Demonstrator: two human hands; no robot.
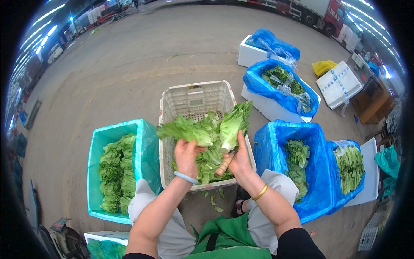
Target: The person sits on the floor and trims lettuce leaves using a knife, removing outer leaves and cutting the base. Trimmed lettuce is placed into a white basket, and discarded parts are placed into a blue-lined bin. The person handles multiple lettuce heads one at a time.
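Both my hands are over a white plastic crate (164, 113) of loose lettuce leaves (209, 162). My left hand (187, 157) pinches a lettuce (186, 131) near its pale base; its leaves point left and are blurred. My right hand (240, 159) is closed around a second lettuce (236, 123), which stands upright with its white cut stem end down. In the same hand is a knife with a wooden handle (225, 165); most of its blade is hidden. The two stem ends are close together but apart.
A teal-lined box (148, 151) of lettuce is on the left. On the right stand a blue-lined box (319, 172), a smaller blue-lined box (360, 183) and a foam box (263, 103) of greens. Behind is a blue-covered foam box (246, 54). Leaf scraps (217, 207) lie by my feet.
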